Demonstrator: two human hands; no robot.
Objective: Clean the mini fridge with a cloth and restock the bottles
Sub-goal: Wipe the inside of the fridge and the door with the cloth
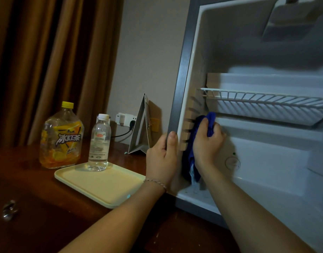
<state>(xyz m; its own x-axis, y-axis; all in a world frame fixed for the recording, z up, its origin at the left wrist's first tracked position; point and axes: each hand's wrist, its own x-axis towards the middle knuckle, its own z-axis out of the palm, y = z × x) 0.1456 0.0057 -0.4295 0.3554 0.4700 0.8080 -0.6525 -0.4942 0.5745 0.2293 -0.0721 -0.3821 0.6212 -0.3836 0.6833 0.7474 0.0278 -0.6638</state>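
Note:
The mini fridge (182, 73) stands open on the right, its white inside bare except for a wire shelf (266, 105). My left hand (161, 157) grips the fridge's grey left edge. My right hand (207, 143) presses a bunched blue cloth (211, 121) against the inner left wall, below the wire shelf. On the left, a large iced tea bottle (61, 137) with a yellow cap stands on the wooden surface. A small clear water bottle (99, 143) stands on the back corner of a cream tray (106, 187).
A folded card stand (140, 128) leans by the wall between the bottles and the fridge. Behind it is a wall socket (125, 119) with a black cable. Brown curtains (47, 52) hang at the left. A metal knob (10, 209) shows at the desk's lower left.

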